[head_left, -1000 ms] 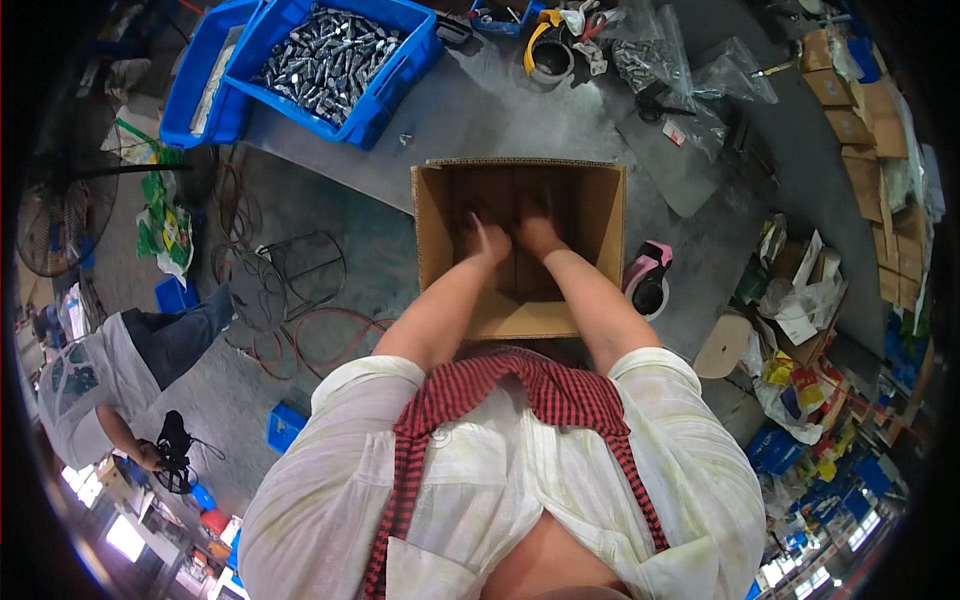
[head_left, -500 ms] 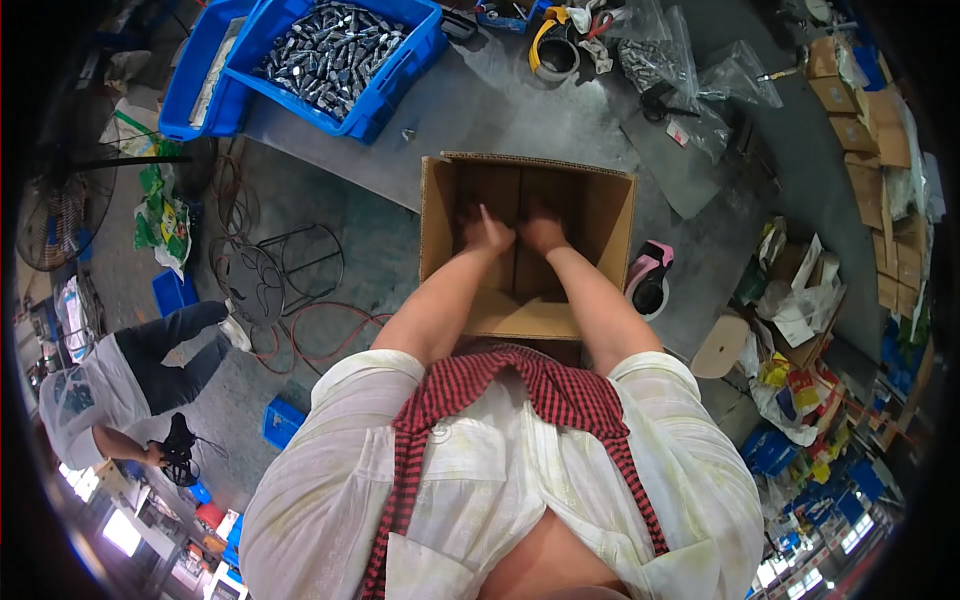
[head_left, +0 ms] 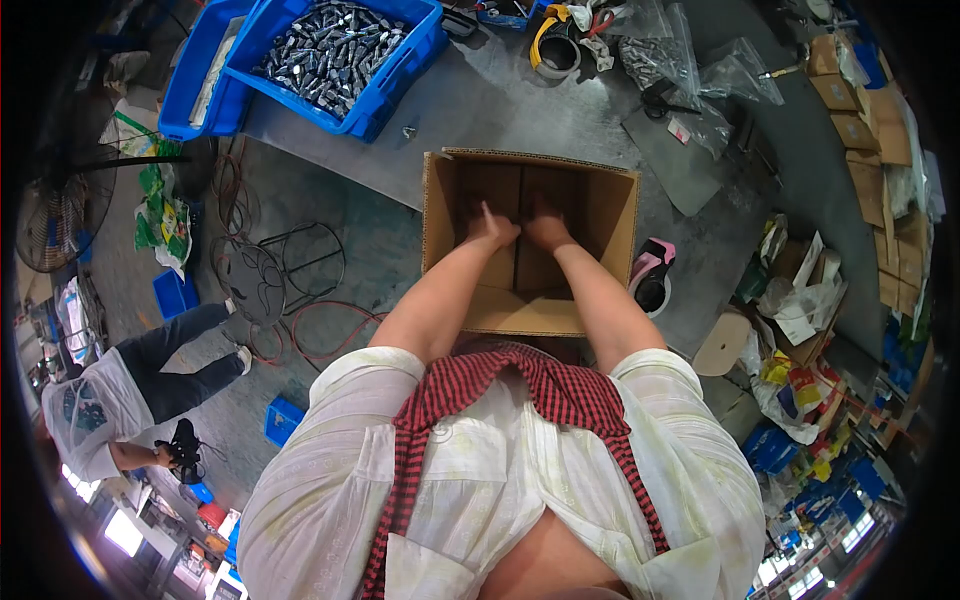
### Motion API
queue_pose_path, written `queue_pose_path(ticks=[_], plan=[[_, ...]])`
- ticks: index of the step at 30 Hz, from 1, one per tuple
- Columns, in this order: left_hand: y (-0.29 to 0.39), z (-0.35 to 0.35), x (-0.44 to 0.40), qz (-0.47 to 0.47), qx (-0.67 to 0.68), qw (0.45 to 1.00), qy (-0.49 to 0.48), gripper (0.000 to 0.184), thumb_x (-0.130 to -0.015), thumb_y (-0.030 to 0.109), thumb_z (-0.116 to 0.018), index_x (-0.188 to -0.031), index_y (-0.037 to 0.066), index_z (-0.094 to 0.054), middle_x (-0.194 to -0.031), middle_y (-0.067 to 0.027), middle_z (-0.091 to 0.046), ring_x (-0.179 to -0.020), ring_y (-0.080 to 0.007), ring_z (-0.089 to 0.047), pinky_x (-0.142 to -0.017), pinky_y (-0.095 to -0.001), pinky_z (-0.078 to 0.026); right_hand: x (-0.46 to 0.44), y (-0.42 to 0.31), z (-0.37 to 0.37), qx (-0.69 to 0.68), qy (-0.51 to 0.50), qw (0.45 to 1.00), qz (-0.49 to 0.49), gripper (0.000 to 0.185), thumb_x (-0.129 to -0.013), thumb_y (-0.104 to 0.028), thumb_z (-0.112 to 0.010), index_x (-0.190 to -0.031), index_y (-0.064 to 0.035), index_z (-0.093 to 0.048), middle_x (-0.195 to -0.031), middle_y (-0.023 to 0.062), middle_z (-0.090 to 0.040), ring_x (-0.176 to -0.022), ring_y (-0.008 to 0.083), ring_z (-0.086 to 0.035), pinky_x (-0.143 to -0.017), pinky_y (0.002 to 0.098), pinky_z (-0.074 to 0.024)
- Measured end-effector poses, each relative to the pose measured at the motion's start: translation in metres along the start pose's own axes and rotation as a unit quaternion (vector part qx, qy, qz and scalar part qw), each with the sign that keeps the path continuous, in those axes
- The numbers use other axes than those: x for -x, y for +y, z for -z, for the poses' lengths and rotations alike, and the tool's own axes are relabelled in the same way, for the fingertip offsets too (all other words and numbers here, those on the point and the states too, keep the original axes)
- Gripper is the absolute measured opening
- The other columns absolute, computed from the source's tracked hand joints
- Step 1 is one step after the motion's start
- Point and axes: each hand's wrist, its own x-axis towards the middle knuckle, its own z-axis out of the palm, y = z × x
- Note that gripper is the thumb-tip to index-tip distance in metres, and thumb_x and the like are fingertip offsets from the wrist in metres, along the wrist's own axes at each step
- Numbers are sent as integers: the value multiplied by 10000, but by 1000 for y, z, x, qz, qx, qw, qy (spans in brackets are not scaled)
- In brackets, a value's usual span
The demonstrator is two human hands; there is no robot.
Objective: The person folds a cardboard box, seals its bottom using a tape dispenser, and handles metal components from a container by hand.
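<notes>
I have my left hand (head_left: 546, 232) and right hand (head_left: 492, 230) deep inside the carton (head_left: 608, 215), grips unclear; moving next calls for wall clearance.

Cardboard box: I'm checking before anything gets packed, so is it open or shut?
Open. The cardboard box has no flap across its mouth; inner walls show, and the left hand and right hand reach inside.

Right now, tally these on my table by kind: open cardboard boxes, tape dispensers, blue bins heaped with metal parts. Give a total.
Open cardboard box: 1
Tape dispensers, yellow one and pink one: 2
Blue bin heaped with metal parts: 1
Total: 4
</notes>
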Motion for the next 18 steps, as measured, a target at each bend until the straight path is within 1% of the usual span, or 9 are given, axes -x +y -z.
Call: queue_pose_path(ticks=[1, 3, 7, 9, 10, 13, 15, 16, 18], plan=[[0, 0, -1, 0, 1, 1000, 0, 571, -844, 482, -416, -1267, 120, -545, -1497, -181, -183, -1380, -439, -38, -1110, -549, -54, -1, -1, 0, 1, 0, 1000, 0, 491, -800, -281, -570, -1232, -87, -440, -1168, 240, -547, -1089, 430, -514, -931, 511, -399], [0, 1, -4, 0, 6, 1000, -11, 575, -841, 483, -415, -1267, 119, -545, -1500, -184, -168, -1381, -438, -31, -1107, -554, -53, -1, -3, -1, -10, 31, 999, -5, 448, -727, -173, -596, -1154, -72, -501, -1121, 234, -569, -1057, 429, -526, -908, 483, -431], [0, 0, -6, 9, -27, 1000, -4, 578, -841, 490, -417, -1269, 122, -543, -1497, -188, -175, -1382, -433, -35, -1109, -546, -59, -1, -5, 2, -23, 30, 999, -5, 448, -729, -180, -598, -1155, -78, -501, -1096, 234, -579, -1041, 431, -532, -906, 485, -431], [1, 0, -4, 15, -20, 1000, 2, 586, -842, 494, -427, -1288, 127, -525, -1495, -202, -166, -1382, -434, -31, -1113, -535, -68, -3, -2, 4, -27, -7, 1000, -10, 531, -780, -254, -585, -1261, -92, -429, -1185, 225, -547, -1090, 425, -516, -930, 487, -419], [1, 3, -3, 15, -20, 1000, 2, 586, -842, 494, -427, -1288, 127, -525, -1495, -202, -166, -1382, -434, -31, -1113, -535, -68, -5, -1, 3, -27, -7, 1000, -10, 531, -780, -254, -585, -1261, -92, -429, -1185, 225, -547, -1090, 425, -516, -930, 487, -419], [2, 7, 4, 10, 21, 999, -48, 592, -847, 493, -441, -1316, 136, -495, -1504, -197, -140, -1383, -435, -21, -1115, -529, -67, -6, 4, -3, 7, 2, 1000, -5, 527, -762, -242, -600, -1242, -91, -443, -1176, 218, -552, -1086, 409, -526, -922, 478, -429], [3, 7, 11, 48, -14, 999, 1, 641, -836, 508, -466, -1359, 138, -439, -1517, -196, -49, -1384, -428, -32, -1119, -517, -97, -8, 4, -7, 10, 13, 1000, -8, 529, -740, -258, -620, -1215, -89, -461, -1170, 211, -556, -1077, 395, -535, -913, 474, -437], [4, 6, 13, 48, -15, 999, 0, 641, -836, 508, -466, -1359, 138, -439, -1517, -196, -49, -1384, -428, -32, -1119, -517, -97, -8, 4, -10, 10, 13, 1000, -8, 529, -740, -258, -620, -1215, -89, -461, -1170, 211, -556, -1077, 395, -535, -913, 474, -437], [7, 5, 19, 78, -20, 995, 51, 770, -812, 526, -495, -1433, 121, -289, -1518, -190, 58, -1384, -423, -43, -1112, -518, -152, -6, -1, -11, 13, 46, 998, -27, 561, -713, -288, -641, -1209, -90, -469, -1177, 206, -554, -1080, 389, -535, -911, 473, -438]])
